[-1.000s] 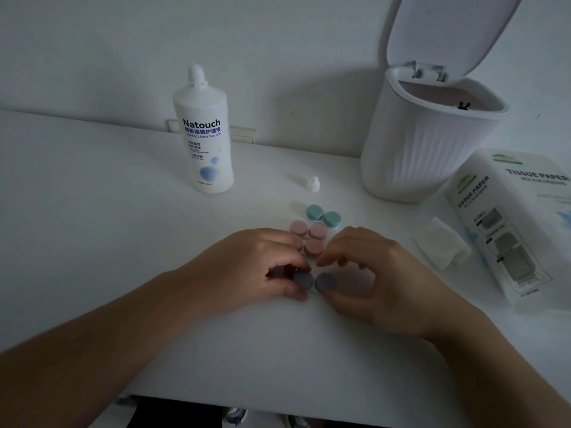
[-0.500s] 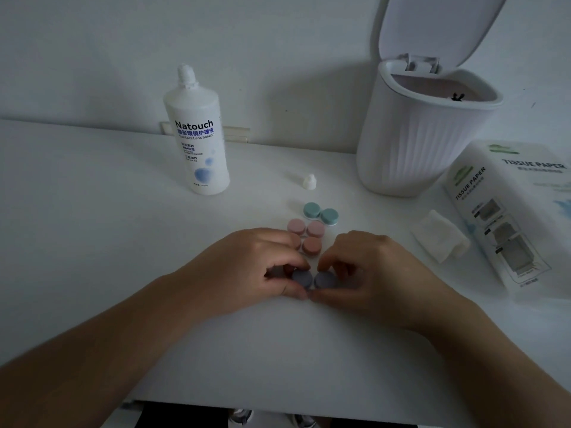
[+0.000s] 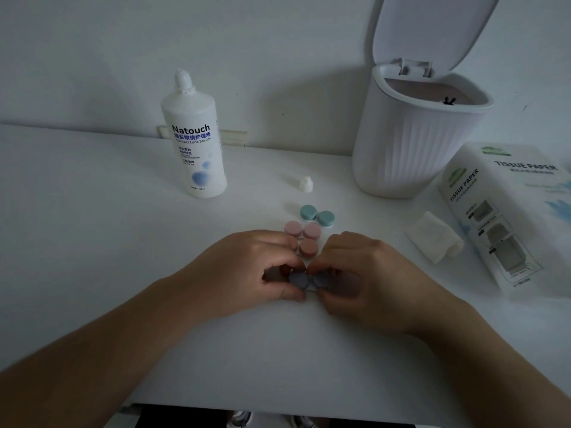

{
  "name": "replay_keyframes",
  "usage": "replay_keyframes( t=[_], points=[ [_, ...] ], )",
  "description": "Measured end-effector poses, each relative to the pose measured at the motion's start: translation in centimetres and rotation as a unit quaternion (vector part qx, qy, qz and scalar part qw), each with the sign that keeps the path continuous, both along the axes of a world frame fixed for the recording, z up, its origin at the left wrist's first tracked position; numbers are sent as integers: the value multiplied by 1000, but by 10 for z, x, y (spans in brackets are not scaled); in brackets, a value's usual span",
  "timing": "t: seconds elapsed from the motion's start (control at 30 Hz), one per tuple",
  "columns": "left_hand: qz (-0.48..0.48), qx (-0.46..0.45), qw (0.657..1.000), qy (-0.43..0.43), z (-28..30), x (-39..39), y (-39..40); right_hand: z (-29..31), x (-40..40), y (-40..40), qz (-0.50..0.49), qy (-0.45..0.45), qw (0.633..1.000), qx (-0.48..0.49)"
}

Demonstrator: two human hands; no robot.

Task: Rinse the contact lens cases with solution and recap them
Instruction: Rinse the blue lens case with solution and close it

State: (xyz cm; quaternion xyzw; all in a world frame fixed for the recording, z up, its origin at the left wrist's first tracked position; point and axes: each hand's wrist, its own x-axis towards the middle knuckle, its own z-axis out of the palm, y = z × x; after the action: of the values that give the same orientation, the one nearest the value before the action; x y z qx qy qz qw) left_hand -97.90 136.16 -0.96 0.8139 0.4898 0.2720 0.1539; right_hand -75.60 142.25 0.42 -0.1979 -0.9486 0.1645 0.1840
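Observation:
A grey-blue contact lens case (image 3: 309, 281) with two round caps lies on the white table between my hands. My left hand (image 3: 247, 267) pinches its left cap and my right hand (image 3: 364, 279) pinches its right cap. Behind my fingers sit a salmon case (image 3: 308, 248), half hidden by my left hand, a pink case (image 3: 302, 230) and a teal case (image 3: 317, 215), all capped. The white solution bottle (image 3: 195, 140) stands uncapped at the back left, and its small white cap (image 3: 306, 184) rests on the table apart from it.
A white ribbed bin (image 3: 411, 143) with its lid up stands at the back right. A tissue paper pack (image 3: 509, 217) lies at the right, with a folded tissue (image 3: 435, 237) beside it. The table's front edge (image 3: 278, 410) runs below my forearms.
My right fingers have closed further around the right cap of the grey-blue case. The view has shifted slightly; the case and my left hand stay in place.

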Motion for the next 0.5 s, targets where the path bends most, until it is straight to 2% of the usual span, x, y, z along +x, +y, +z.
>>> replay_keyframes(
  t=[0.1,0.23,0.37,0.5],
  points=[
    [2,0,1000,5,0,0,-1,2,2,0,6,6,1000,-5],
    [10,0,1000,11,-1,-1,-1,6,10,6,-31,87,993,-71],
    [9,-8,1000,-1,-1,-1,-1,6,22,19,-164,151,970,-94],
    [10,-12,1000,-9,-3,-2,0,-8,24,34,-336,173,920,-105]
  ],
)
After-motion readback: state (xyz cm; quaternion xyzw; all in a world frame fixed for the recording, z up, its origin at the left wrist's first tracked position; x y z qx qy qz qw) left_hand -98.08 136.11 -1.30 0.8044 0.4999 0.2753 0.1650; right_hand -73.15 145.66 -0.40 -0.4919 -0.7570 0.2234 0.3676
